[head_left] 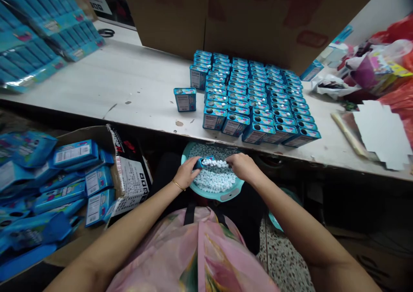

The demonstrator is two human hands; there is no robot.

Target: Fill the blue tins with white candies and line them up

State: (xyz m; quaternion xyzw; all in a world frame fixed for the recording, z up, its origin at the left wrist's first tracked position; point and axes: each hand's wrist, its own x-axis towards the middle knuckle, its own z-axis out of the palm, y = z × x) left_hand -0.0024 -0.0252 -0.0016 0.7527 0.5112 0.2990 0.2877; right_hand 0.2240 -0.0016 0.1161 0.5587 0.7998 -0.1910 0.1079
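Observation:
A teal basin point(229, 194) full of small white balls point(211, 181) rests at my lap, below the table's edge. Over its left side my left hand point(187, 172) is closed round a small blue box point(200, 163), with white balls at its opening. My right hand point(240, 166) is closed at the basin's right side, its fingers at the end of a heap of white balls that reaches to the box. What those fingers grip is too small to make out. One blue box point(185, 100) stands alone on the table, left of several rows of upright blue boxes point(237, 124).
Blue boxes point(75, 152) fill an open carton point(112, 154) at the lower left. Packed blue displays point(48, 16) stand on the white table point(145, 81) at upper left. A large cardboard box point(245, 20) is behind the rows. Plastic bags point(383, 63) and flat white card point(380, 132) lie right.

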